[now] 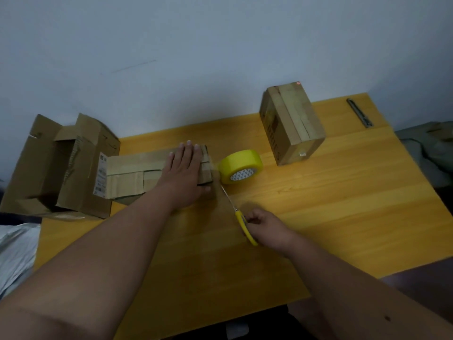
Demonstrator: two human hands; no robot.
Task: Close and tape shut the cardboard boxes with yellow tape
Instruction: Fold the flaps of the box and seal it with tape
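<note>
The long flat brown cardboard box (137, 173) — taped shut — lay under the flat, straight-fingered left hand (185, 168), the yellow tape roll (241, 166) at its three o'clock, while the right hand (266, 228) gripped yellow-handled scissors (241, 220).

A plain room at home, it seems: a yellow wooden bench (318, 217) against a bare pale wall (196, 45), with crumpled grey cloth (431, 153) just beside its right edge.

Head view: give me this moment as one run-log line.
left hand flat on long box | right hand grips scissors, tips by tape roll | big box open
</note>
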